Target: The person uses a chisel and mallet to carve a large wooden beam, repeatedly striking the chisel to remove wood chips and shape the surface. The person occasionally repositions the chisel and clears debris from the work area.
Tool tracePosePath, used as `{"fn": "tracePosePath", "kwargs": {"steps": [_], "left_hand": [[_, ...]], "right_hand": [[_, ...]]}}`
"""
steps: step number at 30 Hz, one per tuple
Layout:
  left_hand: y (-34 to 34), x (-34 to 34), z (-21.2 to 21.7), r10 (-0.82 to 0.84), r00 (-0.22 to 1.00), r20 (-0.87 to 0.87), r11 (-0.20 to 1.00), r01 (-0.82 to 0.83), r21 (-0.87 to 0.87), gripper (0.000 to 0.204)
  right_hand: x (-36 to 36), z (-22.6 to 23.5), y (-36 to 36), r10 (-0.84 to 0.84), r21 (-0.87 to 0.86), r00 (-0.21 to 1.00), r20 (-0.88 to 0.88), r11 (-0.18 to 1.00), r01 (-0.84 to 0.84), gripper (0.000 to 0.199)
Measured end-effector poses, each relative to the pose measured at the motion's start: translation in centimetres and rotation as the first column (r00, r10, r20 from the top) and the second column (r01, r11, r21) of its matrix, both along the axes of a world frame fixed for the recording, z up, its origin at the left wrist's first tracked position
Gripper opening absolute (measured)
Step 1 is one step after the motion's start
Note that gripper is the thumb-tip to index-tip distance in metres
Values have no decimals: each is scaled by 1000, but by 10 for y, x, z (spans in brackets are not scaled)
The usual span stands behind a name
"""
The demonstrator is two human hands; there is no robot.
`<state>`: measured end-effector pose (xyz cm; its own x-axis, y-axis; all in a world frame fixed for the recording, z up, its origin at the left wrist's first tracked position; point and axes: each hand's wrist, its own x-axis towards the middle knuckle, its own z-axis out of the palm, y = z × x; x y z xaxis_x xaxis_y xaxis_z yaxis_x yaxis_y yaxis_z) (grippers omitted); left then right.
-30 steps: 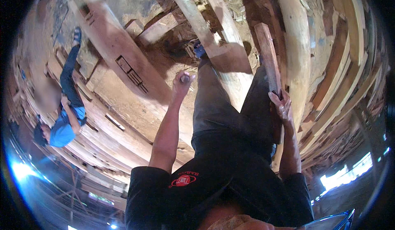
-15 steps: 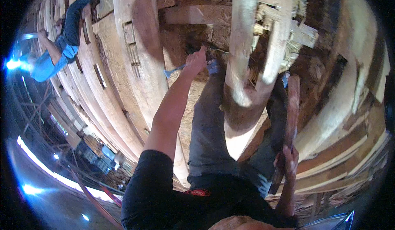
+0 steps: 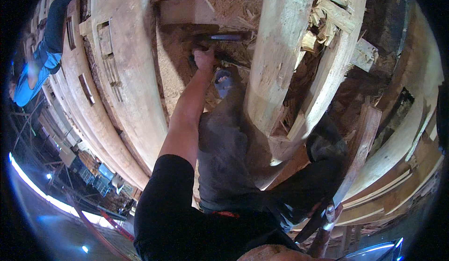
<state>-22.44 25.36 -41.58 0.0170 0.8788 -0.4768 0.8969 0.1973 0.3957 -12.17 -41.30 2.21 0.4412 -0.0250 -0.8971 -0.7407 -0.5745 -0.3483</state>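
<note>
My left hand (image 3: 204, 58) reaches down between two pale beams into shavings and shadow. Its fingers look curled, but what they hold is lost in shade and blur. Just beyond it lies a dark tool with a bluish, blade-like part (image 3: 227, 37); whether the hand touches it I cannot tell. At the lower right, my right hand (image 3: 331, 216) is closed around the lower part of a long, club-like piece of wood (image 3: 359, 144), which slants up and away to the right. Between my legs runs a thick beam (image 3: 283, 50) with a long slot (image 3: 304, 85) and loose chips in its opening.
To the left stretches another mortised beam (image 3: 128, 60), with more beams past it. A person in a blue shirt (image 3: 39, 76) is at the far left. A crosspiece (image 3: 206, 9) lies ahead. Boards (image 3: 374, 198) are stacked at the lower right. My sandalled foot (image 3: 223, 81) rests beside the slotted beam.
My left hand has moved left and slightly farther away; the bluish blade-like part now shows beyond it. My right hand has dropped lower, and the wooden piece leans more to the right. The view has shifted.
</note>
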Motion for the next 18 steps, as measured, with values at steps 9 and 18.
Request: {"fn": "tracePosePath", "kwargs": {"steps": [9,18], "left_hand": [[21,-23,18,530,780,333,781,-297,-549,55],[-2,97,322,-298,535,790,953,212,216,25]], "right_hand": [[13,-1,88,-208,305,978,15,932,194,61],[10,9,116,-320,410,945,62,872,268,51]]}}
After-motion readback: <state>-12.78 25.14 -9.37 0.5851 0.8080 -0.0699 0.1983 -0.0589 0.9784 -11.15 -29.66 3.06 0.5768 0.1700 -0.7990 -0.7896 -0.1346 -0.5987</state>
